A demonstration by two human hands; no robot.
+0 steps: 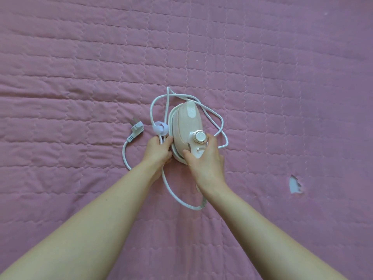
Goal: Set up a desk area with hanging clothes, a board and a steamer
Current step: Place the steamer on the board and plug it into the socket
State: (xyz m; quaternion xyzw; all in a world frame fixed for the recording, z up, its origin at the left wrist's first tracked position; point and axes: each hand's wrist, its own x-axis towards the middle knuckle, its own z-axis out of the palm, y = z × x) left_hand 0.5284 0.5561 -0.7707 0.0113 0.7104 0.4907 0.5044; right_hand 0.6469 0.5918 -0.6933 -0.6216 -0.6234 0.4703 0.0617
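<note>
Steamer [186, 128] is gripped by right hand [205, 158], bundled cord [161, 110] clutched by left hand [158, 151]; loose loops and dangling plug [137, 127] could be snagged on lifting.

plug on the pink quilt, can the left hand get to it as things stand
Probably yes. The plug lies bare on the quilt, just up and left of the left hand, with nothing between. But that hand grips the cord beside the steamer, so it must let go first.
</note>
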